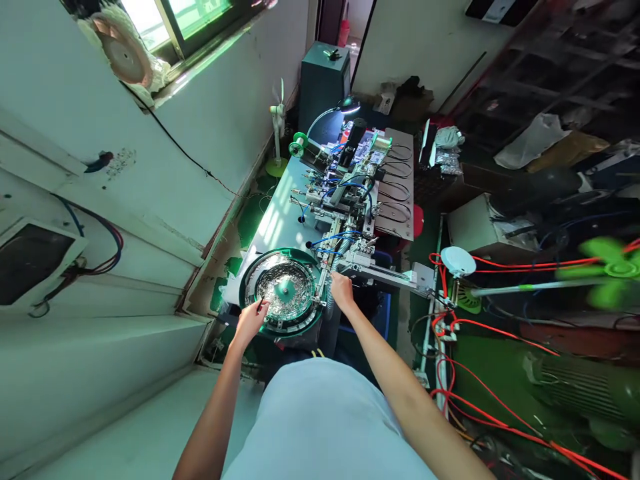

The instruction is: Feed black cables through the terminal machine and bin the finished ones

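A round green-rimmed bowl (245,280) full of small shiny metal parts sits at the front of a machine table. Over the bowl's near left rim is my left hand (253,321), its fingers pinched on a small dark thin object that I cannot make out. My right hand (342,291) is just right of the bowl, beside the metal track (327,257), with its fingers curled together; what they hold, if anything, is hidden. Behind the bowl stands an assembly machine (345,193) with blue tubes and metal fixtures.
A lit lamp (349,107) hangs over the machine's far end. Right of my right hand, a metal rail (385,274) sticks out above a blue bin (387,313). Red cables (480,327) and a green fan (617,267) are further right. A wall (200,153) runs along the left.
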A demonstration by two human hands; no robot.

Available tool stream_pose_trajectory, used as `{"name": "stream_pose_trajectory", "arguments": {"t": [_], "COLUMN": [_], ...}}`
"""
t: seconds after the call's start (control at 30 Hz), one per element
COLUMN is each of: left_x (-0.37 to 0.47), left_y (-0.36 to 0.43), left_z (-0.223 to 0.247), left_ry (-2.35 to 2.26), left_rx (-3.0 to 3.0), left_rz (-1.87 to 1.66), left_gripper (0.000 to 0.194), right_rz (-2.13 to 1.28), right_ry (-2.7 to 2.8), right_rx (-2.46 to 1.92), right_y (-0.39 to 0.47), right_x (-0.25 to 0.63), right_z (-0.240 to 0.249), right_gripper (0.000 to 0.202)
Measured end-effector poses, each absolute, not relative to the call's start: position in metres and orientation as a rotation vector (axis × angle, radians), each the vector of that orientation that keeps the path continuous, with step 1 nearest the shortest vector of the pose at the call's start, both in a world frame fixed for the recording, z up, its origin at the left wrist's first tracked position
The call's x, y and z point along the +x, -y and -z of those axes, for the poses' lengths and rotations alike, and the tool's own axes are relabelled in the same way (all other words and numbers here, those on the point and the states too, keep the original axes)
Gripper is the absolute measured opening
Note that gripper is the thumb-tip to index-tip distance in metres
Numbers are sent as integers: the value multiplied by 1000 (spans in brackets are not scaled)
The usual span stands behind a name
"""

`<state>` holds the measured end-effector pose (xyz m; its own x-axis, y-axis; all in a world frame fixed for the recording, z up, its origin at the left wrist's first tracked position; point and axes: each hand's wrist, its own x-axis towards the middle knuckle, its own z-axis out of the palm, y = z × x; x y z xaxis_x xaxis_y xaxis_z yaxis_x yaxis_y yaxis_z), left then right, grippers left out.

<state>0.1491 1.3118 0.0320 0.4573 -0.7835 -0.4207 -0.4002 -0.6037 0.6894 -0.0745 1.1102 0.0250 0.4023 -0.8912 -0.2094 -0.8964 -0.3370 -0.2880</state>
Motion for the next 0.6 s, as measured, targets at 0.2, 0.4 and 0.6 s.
{"name": "stream_pose_trajectory", "arguments": {"t": [0.2, 0.4, 0.6], "left_x": [146, 141, 137], "left_y": [-1308, -1313, -1322], "left_z": [-38, -39, -43], "left_ry": [1026, 1026, 1010], "left_rx": [2198, 2210, 2264], "left_rz": [1027, 1032, 1028], "left_gripper": [43, 43, 40], "right_rz": [98, 146, 142], "right_ry": [-1645, -1749, -1726], "right_rx": [-2273, -2211, -2200], "right_y": [-1104, -1102, -1098], "right_x": [-63, -44, -38], "right_z": [-9, 6, 13], "right_gripper": [30, 31, 27]}}
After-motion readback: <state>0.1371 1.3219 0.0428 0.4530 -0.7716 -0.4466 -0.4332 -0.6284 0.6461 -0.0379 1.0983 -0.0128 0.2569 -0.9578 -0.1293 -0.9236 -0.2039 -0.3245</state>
